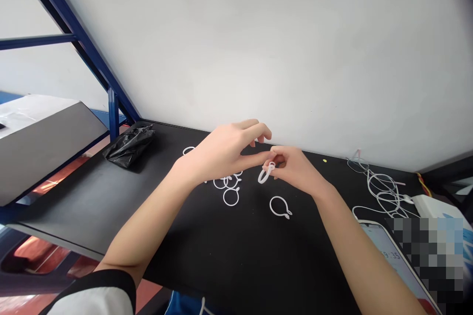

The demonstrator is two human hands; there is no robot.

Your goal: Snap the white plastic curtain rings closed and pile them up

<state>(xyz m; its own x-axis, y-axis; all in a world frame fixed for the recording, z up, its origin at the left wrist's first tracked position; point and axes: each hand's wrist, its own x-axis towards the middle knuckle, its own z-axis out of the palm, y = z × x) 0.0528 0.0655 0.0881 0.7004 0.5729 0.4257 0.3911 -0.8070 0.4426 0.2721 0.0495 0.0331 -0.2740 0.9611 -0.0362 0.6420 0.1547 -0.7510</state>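
Both hands meet above the middle of a black table (111, 197). My right hand (295, 170) is closed in a pinch on a small white plastic ring (266, 173) that hangs from its fingertips. My left hand (225, 152) touches the same ring with thumb and forefinger, its other fingers curled above. Under the left hand lies a cluster of several white rings (229, 184). One more white ring with a small tab (280, 206) lies alone on the table below the right hand.
A crumpled black plastic bag (129, 145) sits at the table's back left. White cables (382, 184) tangle at the back right, beside a phone (391, 256) and a white box (439, 209). A white wall rises behind; a blue metal frame (92, 54) stands left.
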